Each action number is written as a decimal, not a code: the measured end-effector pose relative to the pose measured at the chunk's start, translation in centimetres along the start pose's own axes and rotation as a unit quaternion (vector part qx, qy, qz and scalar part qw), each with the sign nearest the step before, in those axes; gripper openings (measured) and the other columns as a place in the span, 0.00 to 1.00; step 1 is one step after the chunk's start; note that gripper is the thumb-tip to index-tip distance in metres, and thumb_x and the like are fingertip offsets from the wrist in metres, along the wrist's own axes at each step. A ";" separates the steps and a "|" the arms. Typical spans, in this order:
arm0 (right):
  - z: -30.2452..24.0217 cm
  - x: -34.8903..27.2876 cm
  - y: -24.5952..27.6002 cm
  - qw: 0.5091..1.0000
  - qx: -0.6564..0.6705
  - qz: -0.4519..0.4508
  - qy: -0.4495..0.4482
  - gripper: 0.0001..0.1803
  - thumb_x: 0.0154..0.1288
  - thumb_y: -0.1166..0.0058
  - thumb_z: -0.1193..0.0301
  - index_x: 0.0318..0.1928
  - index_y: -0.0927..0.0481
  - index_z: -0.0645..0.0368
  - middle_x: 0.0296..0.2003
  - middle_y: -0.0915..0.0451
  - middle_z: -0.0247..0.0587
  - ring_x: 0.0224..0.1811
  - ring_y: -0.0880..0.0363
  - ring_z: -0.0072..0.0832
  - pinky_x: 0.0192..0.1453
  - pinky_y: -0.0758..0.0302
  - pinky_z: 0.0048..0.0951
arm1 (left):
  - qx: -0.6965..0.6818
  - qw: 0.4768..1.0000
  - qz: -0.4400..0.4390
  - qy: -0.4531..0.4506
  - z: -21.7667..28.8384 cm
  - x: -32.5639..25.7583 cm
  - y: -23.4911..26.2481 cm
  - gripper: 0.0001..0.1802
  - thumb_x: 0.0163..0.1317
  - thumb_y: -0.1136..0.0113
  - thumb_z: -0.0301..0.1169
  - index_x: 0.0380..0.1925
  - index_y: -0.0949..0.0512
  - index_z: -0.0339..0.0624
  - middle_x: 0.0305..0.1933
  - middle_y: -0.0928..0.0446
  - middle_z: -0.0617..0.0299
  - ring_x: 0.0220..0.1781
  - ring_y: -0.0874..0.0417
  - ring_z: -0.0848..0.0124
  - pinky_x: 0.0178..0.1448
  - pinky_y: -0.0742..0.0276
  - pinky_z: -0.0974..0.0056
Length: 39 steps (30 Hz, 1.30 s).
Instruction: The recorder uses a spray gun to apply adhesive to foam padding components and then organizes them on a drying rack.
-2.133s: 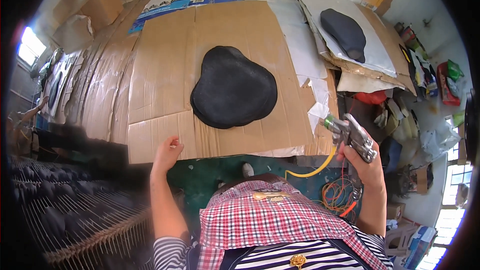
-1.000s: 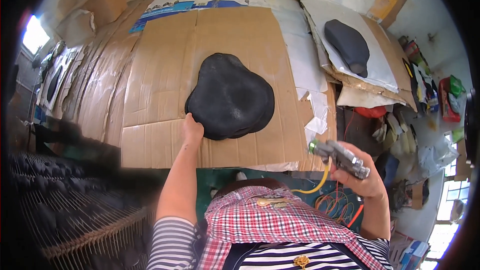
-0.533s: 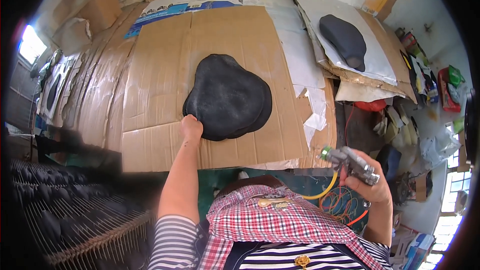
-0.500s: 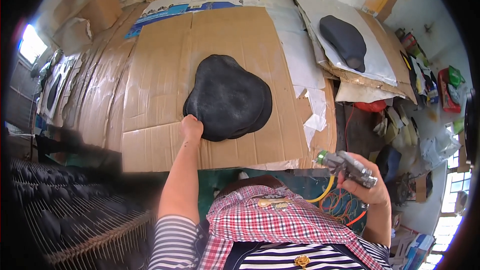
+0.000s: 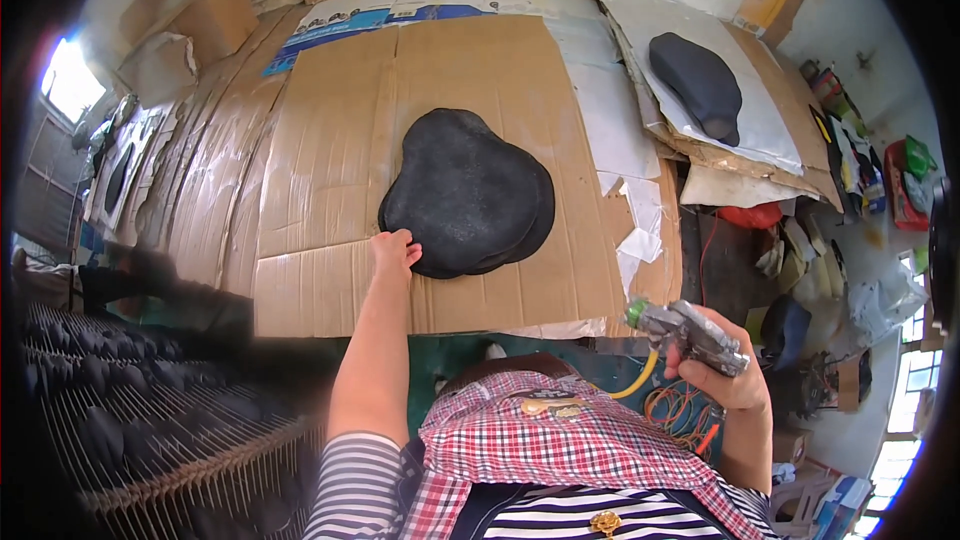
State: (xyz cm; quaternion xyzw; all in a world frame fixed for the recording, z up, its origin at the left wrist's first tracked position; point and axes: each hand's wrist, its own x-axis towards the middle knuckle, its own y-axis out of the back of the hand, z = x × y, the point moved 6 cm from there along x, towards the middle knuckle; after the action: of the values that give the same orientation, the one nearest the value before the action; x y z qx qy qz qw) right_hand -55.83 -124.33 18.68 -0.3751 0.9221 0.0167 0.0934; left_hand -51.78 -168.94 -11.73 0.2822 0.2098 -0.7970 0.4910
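Observation:
A small stack of black, rounded three-lobed pads (image 5: 465, 190), like seat covers, lies on the cardboard sheet (image 5: 325, 295) in front of me. The top one has a pale, dusty sheen, and lower edges peek out at its right. My left hand (image 5: 396, 252) has its fingers curled in a pinch at the stack's lower left edge; the exact grip is partly hidden. At the right, off the table's front edge, my right hand (image 5: 725, 375) is wrapped round a grimy spray gun (image 5: 690, 332). Its green-ringed nozzle points left, and a yellow hose (image 5: 645, 375) hangs below.
Another dark moulded seat piece (image 5: 697, 88) lies on a raised, paper-covered board at the back right. Coiled orange hoses (image 5: 680, 415) hang beyond my apron. A rack of thin rods with black pieces (image 5: 130, 410) stands at lower left. Plastic bags (image 5: 890, 300) crowd the right wall.
My left fingers have shifted slightly at the pads' edge, their tips now showing more. The spray gun has dipped slightly leftward. The whole view has slid a little, moving the table rightward.

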 end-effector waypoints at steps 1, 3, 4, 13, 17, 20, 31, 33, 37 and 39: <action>-0.1 0.6 -0.5 1.000 0.000 0.001 0.000 0.33 0.55 0.36 0.78 0.62 0.33 0.68 0.36 0.22 0.36 0.37 0.24 0.20 0.45 0.26 0.24 | 0.030 0.999 0.031 0.003 -0.4 0.2 0.4 0.19 0.51 0.39 0.21 0.43 0.32 0.38 0.35 0.28 0.55 0.25 0.25 0.67 0.31 0.22 0.63; -0.7 1.7 -0.7 0.998 0.012 0.052 0.043 0.32 0.56 0.35 0.75 0.61 0.33 0.67 0.34 0.22 0.36 0.37 0.23 0.21 0.44 0.25 0.25 | 0.073 0.996 0.044 0.007 -1.0 0.7 0.6 0.18 0.50 0.38 0.22 0.42 0.31 0.38 0.36 0.27 0.54 0.26 0.24 0.65 0.34 0.22 0.61; -0.9 1.9 -0.7 0.998 0.012 0.051 0.044 0.32 0.56 0.35 0.75 0.61 0.33 0.67 0.34 0.22 0.36 0.37 0.23 0.21 0.44 0.25 0.25 | 0.112 0.992 0.058 0.011 -1.3 1.0 0.9 0.17 0.50 0.38 0.22 0.41 0.29 0.37 0.36 0.25 0.53 0.27 0.22 0.63 0.36 0.21 0.59; 0.8 1.4 0.0 0.997 0.007 0.058 0.055 0.28 0.57 0.36 0.75 0.57 0.30 0.67 0.35 0.22 0.36 0.38 0.23 0.20 0.45 0.26 0.23 | 0.404 0.891 0.118 -0.168 2.0 -0.1 -0.4 0.13 0.51 0.38 0.29 0.37 0.24 0.38 0.30 0.21 0.55 0.28 0.19 0.62 0.38 0.21 0.57; 2.7 1.3 0.6 0.996 -0.053 0.059 0.049 0.34 0.57 0.35 0.64 0.60 0.33 0.68 0.34 0.21 0.39 0.36 0.22 0.22 0.44 0.24 0.25 | 0.242 0.952 0.145 -0.121 3.0 -1.2 -1.2 0.14 0.51 0.38 0.28 0.38 0.24 0.37 0.26 0.23 0.56 0.23 0.22 0.63 0.30 0.22 0.60; 3.1 0.9 1.0 0.997 0.000 0.066 0.031 0.28 0.57 0.36 0.76 0.58 0.30 0.68 0.39 0.23 0.33 0.40 0.26 0.18 0.48 0.28 0.22 | 0.131 0.987 0.089 0.021 -0.3 -0.5 -2.2 0.13 0.51 0.37 0.27 0.37 0.24 0.37 0.21 0.26 0.57 0.18 0.25 0.65 0.24 0.26 0.64; 3.2 0.9 0.3 0.998 -0.002 0.056 0.024 0.29 0.57 0.37 0.78 0.59 0.30 0.68 0.39 0.23 0.34 0.41 0.26 0.17 0.48 0.28 0.22 | 0.473 0.843 0.196 -0.163 1.4 -1.4 0.0 0.08 0.52 0.39 0.30 0.30 0.18 0.39 0.38 0.17 0.52 0.43 0.17 0.53 0.49 0.22 0.56; 2.9 1.0 0.0 0.998 0.004 0.049 0.028 0.29 0.57 0.37 0.78 0.59 0.31 0.68 0.39 0.23 0.34 0.41 0.26 0.17 0.48 0.28 0.22 | 0.529 0.822 0.153 -0.145 1.2 -0.1 0.9 0.10 0.51 0.38 0.31 0.33 0.19 0.38 0.37 0.17 0.51 0.42 0.17 0.53 0.49 0.22 0.57; 3.1 0.5 0.6 0.998 -0.019 0.051 0.025 0.30 0.57 0.37 0.77 0.60 0.31 0.68 0.39 0.23 0.34 0.41 0.26 0.17 0.48 0.28 0.22 | 0.365 0.922 0.088 -0.094 1.8 -0.7 -0.7 0.15 0.48 0.35 0.35 0.33 0.20 0.35 0.35 0.19 0.45 0.41 0.16 0.55 0.46 0.21 0.59; 3.3 -0.1 0.7 0.998 -0.025 0.063 0.019 0.30 0.57 0.37 0.78 0.60 0.31 0.67 0.39 0.23 0.33 0.41 0.26 0.17 0.48 0.28 0.22 | 0.316 0.935 0.128 -0.094 2.3 -2.4 -1.4 0.12 0.46 0.35 0.34 0.26 0.19 0.35 0.37 0.19 0.42 0.41 0.16 0.55 0.46 0.21 0.59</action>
State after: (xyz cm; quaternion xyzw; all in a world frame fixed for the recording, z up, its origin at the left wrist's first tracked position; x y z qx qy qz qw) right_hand -55.71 -123.36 15.40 -0.3191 0.9447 0.0383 0.0650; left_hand -52.72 -168.12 -8.33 0.3709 -0.1385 -0.7755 0.4918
